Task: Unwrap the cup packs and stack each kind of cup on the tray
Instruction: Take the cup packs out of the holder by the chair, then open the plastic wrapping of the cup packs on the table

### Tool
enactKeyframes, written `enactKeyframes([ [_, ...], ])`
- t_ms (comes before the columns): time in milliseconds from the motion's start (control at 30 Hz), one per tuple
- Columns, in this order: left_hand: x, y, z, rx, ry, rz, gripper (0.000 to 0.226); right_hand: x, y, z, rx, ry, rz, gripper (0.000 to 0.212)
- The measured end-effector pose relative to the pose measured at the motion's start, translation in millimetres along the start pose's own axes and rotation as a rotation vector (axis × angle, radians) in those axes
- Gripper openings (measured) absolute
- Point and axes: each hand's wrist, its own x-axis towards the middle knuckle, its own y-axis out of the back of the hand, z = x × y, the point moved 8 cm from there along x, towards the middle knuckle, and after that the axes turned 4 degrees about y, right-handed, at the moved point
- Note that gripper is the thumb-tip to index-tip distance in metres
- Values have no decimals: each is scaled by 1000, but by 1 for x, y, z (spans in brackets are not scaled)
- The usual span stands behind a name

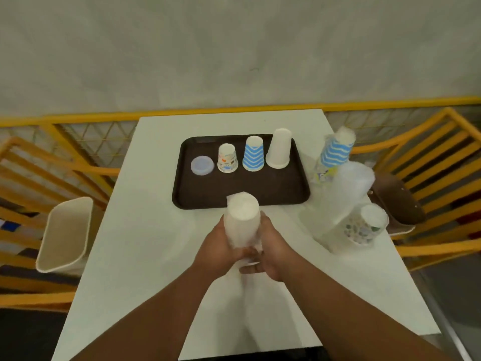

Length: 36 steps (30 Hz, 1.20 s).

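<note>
1. I hold a wrapped pack of white cups (pixel 242 222) upright over the white table (pixel 145 230), just in front of the near edge of the dark brown tray (pixel 197 196).
2. My left hand (pixel 221 247) curls round the lower left side of the pack, and my right hand (pixel 270 252) curls round its lower right side; both grip the clear wrap near the base.
3. On the tray, in a row from left to right, stand a translucent lid (pixel 202 165), an upside-down patterned cup (pixel 227 158), an upside-down blue zigzag cup (pixel 253 153) and an upside-down tall white cup (pixel 279 148).
4. To the right of the tray, on the table, lie more wrapped packs: blue zigzag cups (pixel 334 152), clear plastic cups (pixel 346 194) and patterned cups (pixel 361 227), leaning against one another.
5. A beige bin (pixel 65 235) stands off the table's left side.
</note>
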Motion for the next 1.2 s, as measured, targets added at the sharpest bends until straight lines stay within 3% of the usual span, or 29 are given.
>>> enactKeyframes([
  [233, 0, 6, 2, 74, -38, -60, 85, 0, 7, -2, -116, 88, 60, 49],
  [500, -8, 18, -8, -11, 97, -54, 76, 10, 8, -5, -407, 149, -41, 68],
  [767, -28, 44, 15, 43, -43, 60, 71, 10, -7, -12, -178, 266, -171, 36],
  [933, -32, 53, 23, 23, -92, 90, 68, 5, -7, -23, -201, 356, -125, 29],
  [1067, -38, 67, 36, 14, -163, 145, 57, -7, -11, -47, -262, 592, -89, 68],
  [1200, -47, 91, 68, 60, -284, 247, 31, -44, -35, -85, -404, 896, -225, 73],
])
